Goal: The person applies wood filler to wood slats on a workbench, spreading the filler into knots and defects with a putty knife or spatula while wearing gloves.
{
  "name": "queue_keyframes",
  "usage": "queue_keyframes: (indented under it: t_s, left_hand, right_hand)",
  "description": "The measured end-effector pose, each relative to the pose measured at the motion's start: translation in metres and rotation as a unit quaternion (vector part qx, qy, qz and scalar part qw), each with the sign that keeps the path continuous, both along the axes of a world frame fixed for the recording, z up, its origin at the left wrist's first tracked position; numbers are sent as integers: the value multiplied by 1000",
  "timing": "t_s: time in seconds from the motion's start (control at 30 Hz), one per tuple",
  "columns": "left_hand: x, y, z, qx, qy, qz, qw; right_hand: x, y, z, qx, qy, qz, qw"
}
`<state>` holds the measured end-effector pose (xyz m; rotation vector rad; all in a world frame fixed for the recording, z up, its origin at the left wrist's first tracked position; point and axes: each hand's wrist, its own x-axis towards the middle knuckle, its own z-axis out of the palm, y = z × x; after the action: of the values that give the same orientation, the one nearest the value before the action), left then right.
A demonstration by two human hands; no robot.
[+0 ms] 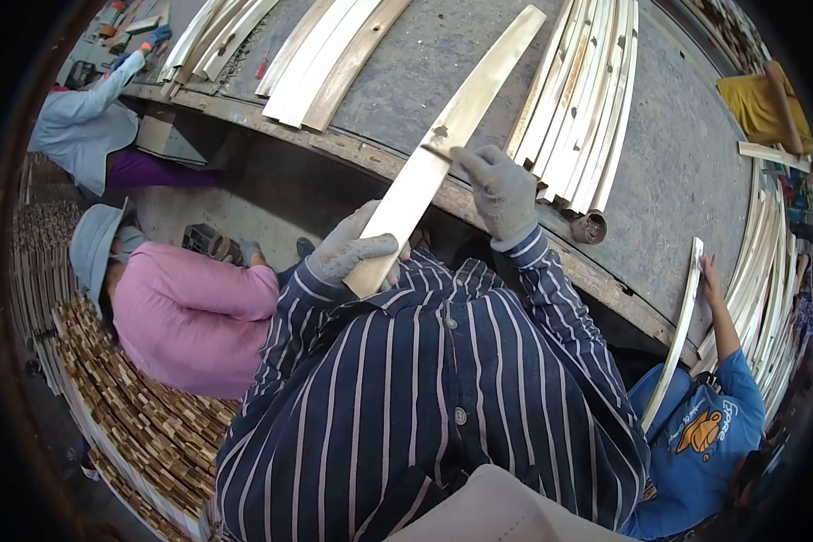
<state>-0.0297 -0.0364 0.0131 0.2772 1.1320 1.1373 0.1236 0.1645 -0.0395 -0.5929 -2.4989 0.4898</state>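
Observation:
A long pale wooden board slants across the table's front edge, its far end over the tabletop. My left hand, in a grey glove, grips its near end, thumb on top. Beside a dark knot near the board's middle is my right hand, also gloved, with fingers pinched together at the board's right edge. Whatever sits between those fingertips is too small to make out. A short dark cylinder lies at the table edge, right of my right hand.
The grey table bears board groups at left and right. A person in pink bends at my left; another in blue holds a board at right. Stacked wood stands lower left. Other people work farther off.

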Motion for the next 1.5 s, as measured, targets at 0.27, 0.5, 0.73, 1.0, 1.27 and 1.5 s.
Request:
queue_keyframes:
  t_s: [0.27, 0.5, 0.73, 1.0, 1.27, 1.5]
  left_hand:
    - [3, 1, 6, -11, -2, 15, 1000]
    - [8, 1, 12, 0, 4, 30, 1000]
    - [6, 0, 8, -1, 19, 13, 1000]
    - [6, -1, 5, 7, 26, 15, 1000]
    - [9, -1, 6, 1, 13, 29, 999]
    - [8, -3, 7, -6, 47, 46, 998]
  right_hand:
    - [1, -7, 3, 55, -15, -30, 998]
    - [-1, -7, -4, 52, -18, -51, 997]
    - [-7, 14, -11, 19, 16, -69, 997]
    - [-3, 17, -15, -13, 44, -52, 998]
    - [-4, 17, -20, -9, 88, -46, 995]
    - [1, 1, -2, -281, 204, 84, 934]
